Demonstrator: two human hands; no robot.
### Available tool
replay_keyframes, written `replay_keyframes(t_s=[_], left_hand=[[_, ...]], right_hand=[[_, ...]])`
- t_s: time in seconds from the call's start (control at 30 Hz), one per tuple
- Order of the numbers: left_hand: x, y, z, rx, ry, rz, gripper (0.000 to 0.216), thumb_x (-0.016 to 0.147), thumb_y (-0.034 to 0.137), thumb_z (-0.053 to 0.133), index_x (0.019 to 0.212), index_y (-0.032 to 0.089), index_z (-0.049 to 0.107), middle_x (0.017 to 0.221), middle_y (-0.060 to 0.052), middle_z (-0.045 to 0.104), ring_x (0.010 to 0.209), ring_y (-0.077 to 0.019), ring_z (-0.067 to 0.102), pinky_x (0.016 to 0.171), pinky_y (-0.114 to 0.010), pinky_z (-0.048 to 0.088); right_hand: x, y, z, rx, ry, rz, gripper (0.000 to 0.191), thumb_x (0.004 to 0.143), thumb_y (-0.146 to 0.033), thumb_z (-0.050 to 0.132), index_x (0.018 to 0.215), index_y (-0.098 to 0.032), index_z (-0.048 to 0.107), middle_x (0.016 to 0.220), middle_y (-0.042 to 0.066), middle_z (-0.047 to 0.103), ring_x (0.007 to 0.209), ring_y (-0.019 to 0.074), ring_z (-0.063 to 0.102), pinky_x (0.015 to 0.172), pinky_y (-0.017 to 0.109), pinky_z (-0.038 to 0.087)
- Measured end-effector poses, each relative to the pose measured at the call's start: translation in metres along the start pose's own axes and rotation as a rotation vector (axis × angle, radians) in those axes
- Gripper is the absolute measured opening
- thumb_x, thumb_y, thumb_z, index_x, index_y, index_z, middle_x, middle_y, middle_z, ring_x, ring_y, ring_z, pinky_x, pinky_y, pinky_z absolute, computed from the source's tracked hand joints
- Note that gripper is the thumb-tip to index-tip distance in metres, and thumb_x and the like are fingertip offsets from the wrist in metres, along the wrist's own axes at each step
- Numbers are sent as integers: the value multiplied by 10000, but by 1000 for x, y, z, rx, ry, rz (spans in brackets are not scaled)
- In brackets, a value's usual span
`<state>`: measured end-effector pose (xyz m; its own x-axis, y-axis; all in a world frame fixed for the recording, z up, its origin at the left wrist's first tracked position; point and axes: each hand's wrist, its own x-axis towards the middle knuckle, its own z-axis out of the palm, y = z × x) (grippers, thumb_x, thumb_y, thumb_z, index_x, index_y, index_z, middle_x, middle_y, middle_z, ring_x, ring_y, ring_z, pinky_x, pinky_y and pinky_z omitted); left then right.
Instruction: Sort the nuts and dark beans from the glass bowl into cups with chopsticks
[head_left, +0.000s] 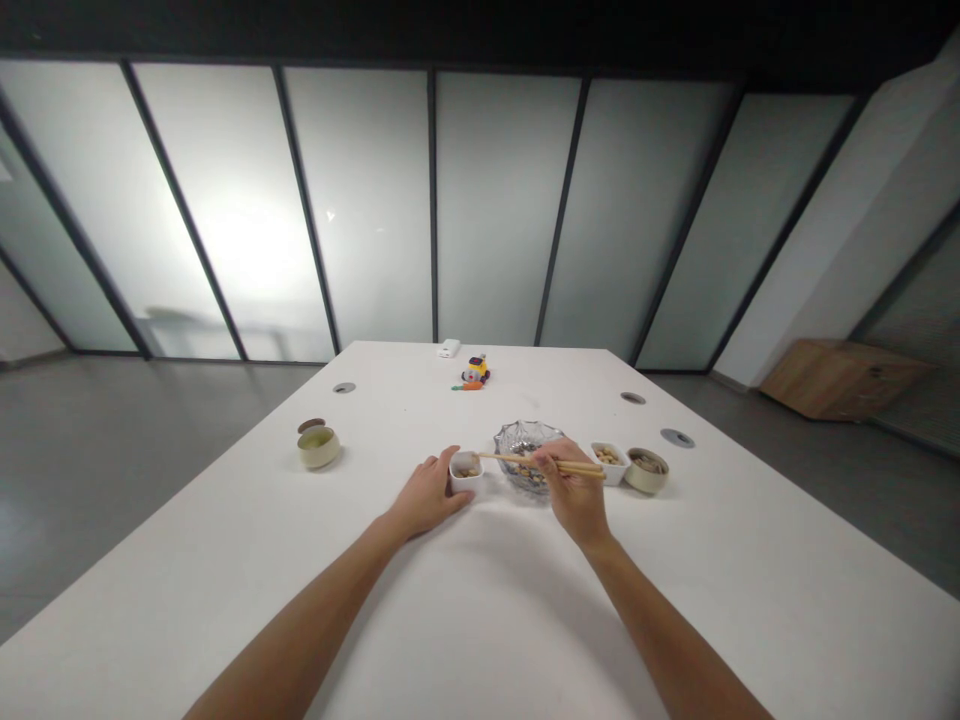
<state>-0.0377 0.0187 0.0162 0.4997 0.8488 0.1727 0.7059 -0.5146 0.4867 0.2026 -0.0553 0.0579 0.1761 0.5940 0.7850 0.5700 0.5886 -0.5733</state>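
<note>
My right hand (576, 497) is closed round a pair of wooden chopsticks (525, 461). Their tips reach left over a small white square dish (465, 472) and seem to pinch a small pale piece. My left hand (429, 494) rests on the table with its fingers curled against that dish, steadying it. Between my hands stands a clear glass bowl (521, 443) with mixed small pieces inside. Right of it sit another white square dish (609, 461) of tan pieces and a round beige bowl (646, 470).
A beige cup (318, 446) with a lid beside it stands to the left on the white table (480, 600). At the far edge lie a small colourful toy (474, 373) and a white box (448, 348). Round cable ports dot the tabletop. Frosted glass panels stand behind.
</note>
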Motion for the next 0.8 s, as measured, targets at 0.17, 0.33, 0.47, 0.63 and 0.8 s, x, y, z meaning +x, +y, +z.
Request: replay_keyframes(t_s=[0.17, 0.33, 0.47, 0.63, 0.8], left_hand=[[0, -1, 1, -10, 6, 3, 782, 878, 455, 706, 1548, 189, 401, 1247, -140, 706, 1206, -360, 630, 1028, -440, 475], [0, 0, 1, -14, 6, 1, 772, 874, 464, 709, 1537, 196, 417, 1222, -134, 709, 1194, -358, 638, 1008, -432, 484], [0, 2, -1, -8, 1, 2, 761, 878, 462, 703, 1529, 181, 425, 1219, -140, 708, 1190, -360, 636, 999, -430, 486], [0, 0, 1, -2, 9, 8, 774, 885, 452, 698, 1541, 164, 406, 1240, -151, 704, 1206, -363, 627, 1008, -433, 485], [1, -5, 3, 12, 10, 21, 762, 896, 453, 697, 1540, 168, 407, 1274, -149, 693, 1202, -350, 624, 1046, -439, 469]], right_hand=[[-1, 2, 0, -18, -21, 2, 396, 1019, -490, 592, 730, -249, 716, 749, 38, 699, 730, 210, 647, 687, 339, 517], [0, 3, -2, -19, -5, -5, 374, 1018, -466, 604, 739, -247, 727, 756, 37, 710, 736, 209, 661, 687, 332, 518], [-1, 3, -1, -19, -11, -2, 372, 1019, -460, 605, 738, -248, 725, 751, 35, 706, 728, 207, 661, 681, 330, 520], [0, 3, -2, -37, -15, -28, 372, 1026, -447, 597, 738, -242, 712, 746, 33, 705, 724, 201, 663, 677, 322, 518], [8, 11, -16, -145, 92, -74, 381, 1039, -463, 580, 770, -226, 709, 738, 24, 687, 689, 185, 644, 653, 306, 491]])
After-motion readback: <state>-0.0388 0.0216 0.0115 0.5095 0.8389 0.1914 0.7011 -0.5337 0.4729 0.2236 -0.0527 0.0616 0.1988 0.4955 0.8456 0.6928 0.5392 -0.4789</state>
